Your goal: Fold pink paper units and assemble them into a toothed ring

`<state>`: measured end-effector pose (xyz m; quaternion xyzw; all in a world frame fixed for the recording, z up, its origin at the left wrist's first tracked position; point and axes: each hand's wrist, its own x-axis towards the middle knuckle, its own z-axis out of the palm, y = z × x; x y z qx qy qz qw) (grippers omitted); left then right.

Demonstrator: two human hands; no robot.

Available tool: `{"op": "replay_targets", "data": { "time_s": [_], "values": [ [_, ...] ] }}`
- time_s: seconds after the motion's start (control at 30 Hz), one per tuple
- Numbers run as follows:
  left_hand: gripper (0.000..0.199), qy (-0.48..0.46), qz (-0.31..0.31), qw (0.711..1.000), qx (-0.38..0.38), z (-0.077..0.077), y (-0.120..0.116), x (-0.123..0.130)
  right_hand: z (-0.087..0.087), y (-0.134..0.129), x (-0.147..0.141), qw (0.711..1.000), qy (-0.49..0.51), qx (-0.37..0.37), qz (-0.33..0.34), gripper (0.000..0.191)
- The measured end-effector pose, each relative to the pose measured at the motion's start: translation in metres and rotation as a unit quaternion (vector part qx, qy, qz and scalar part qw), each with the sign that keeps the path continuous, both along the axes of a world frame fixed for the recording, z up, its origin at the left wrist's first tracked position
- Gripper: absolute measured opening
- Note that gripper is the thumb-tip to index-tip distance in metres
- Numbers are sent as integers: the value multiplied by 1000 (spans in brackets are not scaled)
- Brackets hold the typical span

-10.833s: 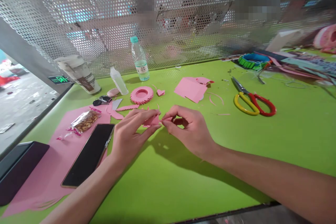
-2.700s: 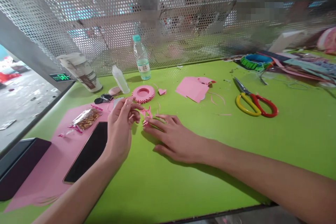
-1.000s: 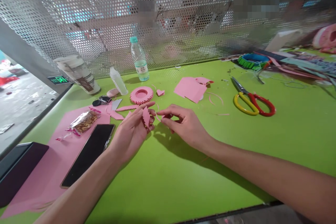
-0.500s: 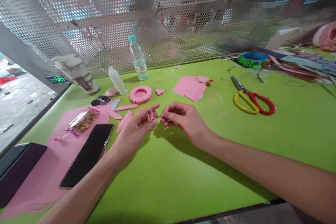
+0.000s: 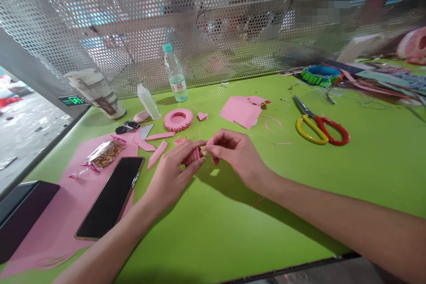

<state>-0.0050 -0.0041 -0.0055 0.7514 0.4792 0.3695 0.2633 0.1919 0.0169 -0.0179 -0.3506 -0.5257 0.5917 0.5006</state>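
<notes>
Between the thumb and fingers of my left hand [image 5: 176, 168] is a folded pink paper piece [image 5: 193, 155], partly hidden by the fingers. My right hand [image 5: 234, 151] pinches a small pink paper bit [image 5: 209, 143] right beside it; whether the two papers touch is hard to tell. Behind my hands lies a pink pleated paper ring [image 5: 178, 120], with a small pink heart-like scrap [image 5: 202, 116] to its right. Pink jagged strips [image 5: 157, 154] lie left of my left hand. Farther back are pink paper sheets [image 5: 240, 111].
Scissors [image 5: 316, 126] with yellow and red handles lie at right. A phone [image 5: 111, 197] and snack packet [image 5: 105, 153] rest on pink paper at left. Behind stand a water bottle [image 5: 176, 75], a small white bottle [image 5: 148, 103] and a cup [image 5: 98, 93]. Perforated mesh rises behind the table.
My left hand has turned and its fingers have come over the folded paper, nearer to my right fingertips. More pink scraps show behind my left hand. My right hand has barely moved.
</notes>
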Motion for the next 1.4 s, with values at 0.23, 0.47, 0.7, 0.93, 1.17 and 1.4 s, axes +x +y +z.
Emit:
{"op": "replay_targets", "data": {
  "time_s": [0.23, 0.47, 0.7, 0.93, 1.17, 1.4],
  "values": [
    [29, 42, -1, 999, 23, 1, -4, -1, 3, -4, 0, 999, -22, 23, 4, 16],
    [26, 76, -11, 995, 63, 1, -4, -1, 5, -6, 0, 999, -37, 34, 0, 13],
    [25, 85, -12, 989, 118, -1, -4, -2, 1, -6, -1, 997, -69, 20, -15, 11],
    [26, 111, -8, 983, 143, -2, -5, -1, -1, -7, -2, 996, -87, 20, -26, 9],
    [24, 116, 0, 984, 138, 0, -8, 2, 3, -11, -4, 991, -116, 51, -38, 9],
    [18, 123, -10, 984, 132, 2, -9, 4, 1, -10, -4, 993, -107, 47, 2, 9]
  ]
}}
